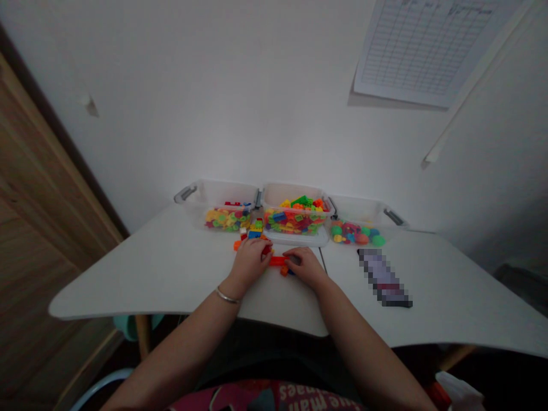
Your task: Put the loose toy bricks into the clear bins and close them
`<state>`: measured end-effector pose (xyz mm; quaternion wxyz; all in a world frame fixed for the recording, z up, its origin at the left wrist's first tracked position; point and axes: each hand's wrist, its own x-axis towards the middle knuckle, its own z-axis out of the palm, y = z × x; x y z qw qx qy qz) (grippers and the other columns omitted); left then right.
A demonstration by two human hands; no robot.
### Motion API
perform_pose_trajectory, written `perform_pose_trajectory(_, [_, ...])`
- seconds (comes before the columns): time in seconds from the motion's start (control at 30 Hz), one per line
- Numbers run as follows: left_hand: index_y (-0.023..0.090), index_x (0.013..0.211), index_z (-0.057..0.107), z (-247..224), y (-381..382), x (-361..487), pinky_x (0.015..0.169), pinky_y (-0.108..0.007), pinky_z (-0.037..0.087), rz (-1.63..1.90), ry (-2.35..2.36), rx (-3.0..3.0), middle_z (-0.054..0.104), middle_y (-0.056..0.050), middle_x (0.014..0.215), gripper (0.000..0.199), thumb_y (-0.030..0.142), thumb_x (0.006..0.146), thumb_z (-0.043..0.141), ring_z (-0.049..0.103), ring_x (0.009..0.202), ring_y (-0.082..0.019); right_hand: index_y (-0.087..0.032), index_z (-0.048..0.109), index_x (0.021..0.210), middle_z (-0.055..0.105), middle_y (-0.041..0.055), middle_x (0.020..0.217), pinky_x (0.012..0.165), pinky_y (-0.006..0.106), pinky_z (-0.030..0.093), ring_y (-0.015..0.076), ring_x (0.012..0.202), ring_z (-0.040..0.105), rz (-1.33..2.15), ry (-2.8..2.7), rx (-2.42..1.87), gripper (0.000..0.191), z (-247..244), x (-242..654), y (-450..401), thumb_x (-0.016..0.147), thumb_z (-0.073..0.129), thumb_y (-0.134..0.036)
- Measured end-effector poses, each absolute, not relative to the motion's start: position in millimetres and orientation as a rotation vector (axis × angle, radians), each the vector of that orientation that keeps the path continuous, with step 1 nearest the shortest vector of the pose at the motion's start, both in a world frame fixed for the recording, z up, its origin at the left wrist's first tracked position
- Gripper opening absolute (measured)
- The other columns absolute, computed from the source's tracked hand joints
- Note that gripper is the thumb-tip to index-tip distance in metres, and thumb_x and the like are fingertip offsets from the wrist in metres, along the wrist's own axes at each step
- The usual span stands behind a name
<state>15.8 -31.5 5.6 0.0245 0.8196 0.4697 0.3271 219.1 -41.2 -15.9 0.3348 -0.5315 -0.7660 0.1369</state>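
Observation:
A long red building block (278, 261) lies between my hands, low over the white table. My left hand (252, 258), with a silver bangle at its wrist, has its fingers closed on the red block's left end; another small red piece (267, 249) shows by the fingertips. My right hand (307, 266) pinches the opposite end with thumb and fingers. Just below it are an orange block (284, 271) and a dark blue one, partly hidden. Beyond my left hand sits a cluster of joined yellow, green and blue blocks (256, 229), along with an orange piece (237, 245).
Three clear plastic bins of colourful toy pieces stand along the wall: a left bin (222, 191), a middle bin (295, 194) and a right bin (362, 208). A pixelated phone-like object (383, 278) lies on the right of the table (171, 285). A seam runs between tabletops.

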Motion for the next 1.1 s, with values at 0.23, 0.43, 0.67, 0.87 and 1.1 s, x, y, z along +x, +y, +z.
perform_pose_trajectory(0.23, [0.016, 0.101, 0.069, 4.2, -31.0, 15.6, 0.094, -0.045, 0.048, 0.972, 1.43, 2.568, 0.072, -0.01, 0.104, 0.019, 0.021, 0.085, 0.059, 0.062, 0.102, -0.027, -0.02, 0.075, 0.089, 0.075, 0.0065, 0.093, 0.088, 0.037, 0.05, 0.0217, 0.091, 0.067, 0.275, -1.806, -1.533, 0.016, -20.3, 223.9, -31.5, 0.082, 0.06, -0.018])
perform_pose_trajectory(0.43, [0.016, 0.101, 0.068, 1.7, -30.1, 14.5, 0.095, -0.044, 0.048, 0.981, 1.368, 2.588, 0.071, -0.01, 0.104, 0.019, 0.022, 0.087, 0.057, 0.061, 0.103, -0.026, -0.018, 0.073, 0.097, 0.074, 0.0087, 0.1, 0.087, 0.038, 0.05, 0.0226, 0.093, 0.066, 0.254, -1.76, -1.543, 0.021, -23.1, 227.2, -30.0, 0.086, 0.058, -0.027])
perform_pose_trajectory(0.67, [0.017, 0.099, 0.069, 5.1, -33.1, 15.6, 0.097, -0.044, 0.047, 0.946, 1.277, 2.625, 0.071, -0.01, 0.103, 0.018, 0.019, 0.085, 0.058, 0.059, 0.106, -0.026, -0.02, 0.074, 0.095, 0.074, 0.008, 0.1, 0.092, 0.041, 0.047, 0.025, 0.097, 0.064, 0.151, -1.93, -1.565, 0.02, -19.3, 224.9, -37.4, 0.078, 0.064, -0.023])
perform_pose_trajectory(0.87, [0.019, 0.102, 0.069, 0.4, -32.1, 15.2, 0.104, -0.046, 0.044, 0.931, 1.224, 2.613, 0.07, -0.008, 0.108, 0.022, 0.017, 0.081, 0.062, 0.055, 0.115, -0.027, -0.018, 0.07, 0.101, 0.072, 0.0093, 0.099, 0.087, 0.039, 0.049, 0.0231, 0.09, 0.062, 0.143, -1.668, -1.485, 0.026, -16.1, 225.9, -34.7, 0.079, 0.06, -0.027])
perform_pose_trajectory(1.1, [0.02, 0.101, 0.07, 4.2, -32.2, 15.6, 0.102, -0.046, 0.046, 0.903, 1.169, 2.634, 0.07, -0.008, 0.105, 0.022, 0.017, 0.081, 0.061, 0.057, 0.112, -0.026, -0.018, 0.059, 0.102, 0.066, 0.0088, 0.096, 0.077, 0.035, 0.05, 0.0193, 0.079, 0.058, -0.051, -1.302, -1.246, 0.03, 21.8, 232.9, -28.9, 0.08, 0.059, -0.039])
